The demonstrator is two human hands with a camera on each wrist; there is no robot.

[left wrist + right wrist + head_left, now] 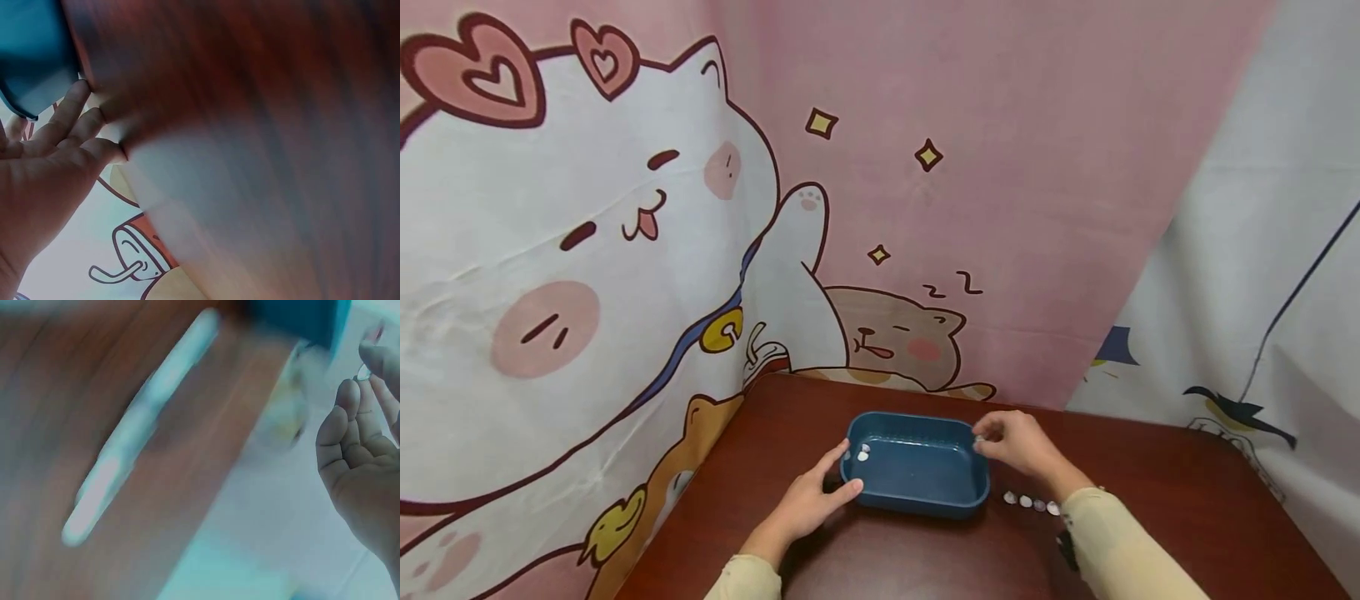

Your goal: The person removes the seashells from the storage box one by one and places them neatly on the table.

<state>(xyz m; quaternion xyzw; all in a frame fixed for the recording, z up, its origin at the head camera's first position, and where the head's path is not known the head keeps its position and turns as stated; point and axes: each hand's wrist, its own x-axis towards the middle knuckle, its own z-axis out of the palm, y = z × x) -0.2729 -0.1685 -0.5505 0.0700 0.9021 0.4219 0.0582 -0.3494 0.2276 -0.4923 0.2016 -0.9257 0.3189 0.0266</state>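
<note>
A blue rectangular dish (917, 507) sits on the table, with two small pale shell-like pieces (862, 456) at its left end. My left hand (808, 502) grips its left front corner, thumb at the front rim and fingers along the outer left side. In the left wrist view, the fingers of that hand (53, 153) reach up to the dish's blue wall (37, 56). My right hand (1018, 443) is at the dish's right rim. Its thumb and fingers pinch a small, thin, pale shell-like piece (364, 372), seen in the right wrist view.
To the right of the dish, several more pale shell-like pieces (1026, 502) lie in a short row on the dark red-brown table (925, 554). Behind and to the left hangs a pink and white curtain (1022, 208) printed with cartoon cats, meeting the table's far edge.
</note>
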